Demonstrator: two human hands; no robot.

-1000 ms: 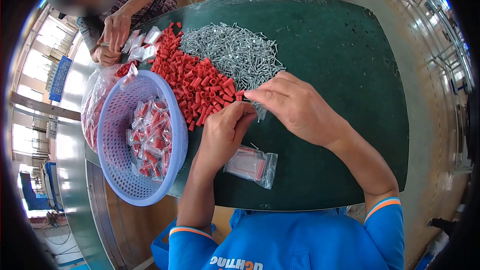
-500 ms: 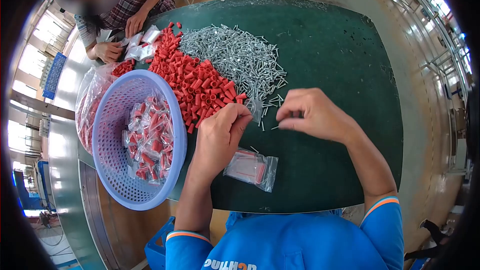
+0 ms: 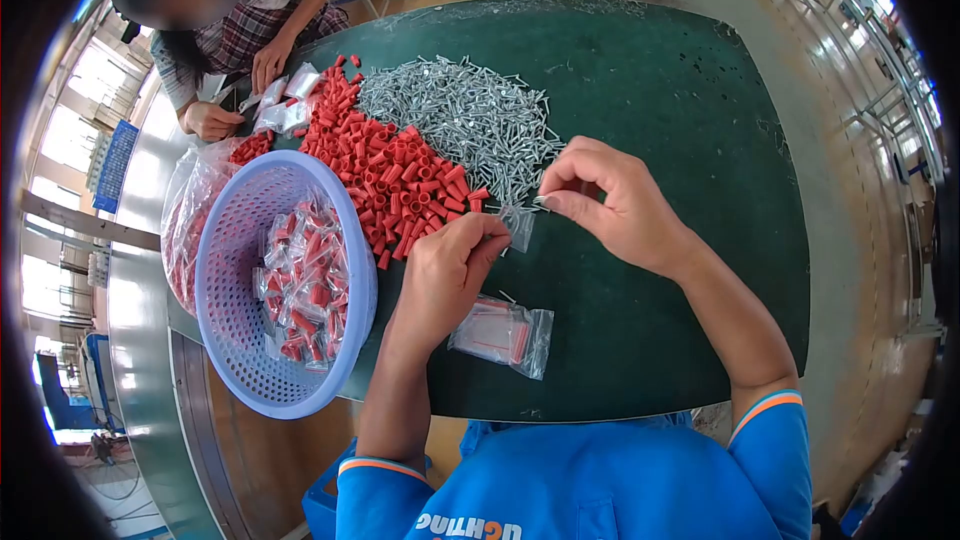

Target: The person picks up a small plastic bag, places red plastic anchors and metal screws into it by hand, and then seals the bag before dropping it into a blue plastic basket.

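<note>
My left hand (image 3: 440, 262) is closed in a pinch on a small clear plastic bag (image 3: 518, 228), which hangs off its fingertips to the right. My right hand (image 3: 622, 202) is also pinched, just right of the bag and close to the screw pile. A small pale screw (image 3: 541, 200) shows at its thumb tip, mostly covered by the fingers. Left of the bag lies a heap of red wire connectors (image 3: 395, 175). Behind both hands spreads a big pile of silver screws (image 3: 460, 115). A flat clear bag of red-edged pieces (image 3: 505, 335) lies on the table below my hands.
A lilac perforated basket (image 3: 212, 310) with filled bags of red pieces stands left on the green table (image 3: 680, 90). Behind it sits a large clear sack (image 3: 183, 205) of red pieces. Across the far left corner, another person's hands (image 3: 212, 120) work beside several small bags (image 3: 290, 100).
My right hand has moved up and slightly left, from beside the loose screws to the pile's lower edge. My left hand still holds the bag, nearly in place.
</note>
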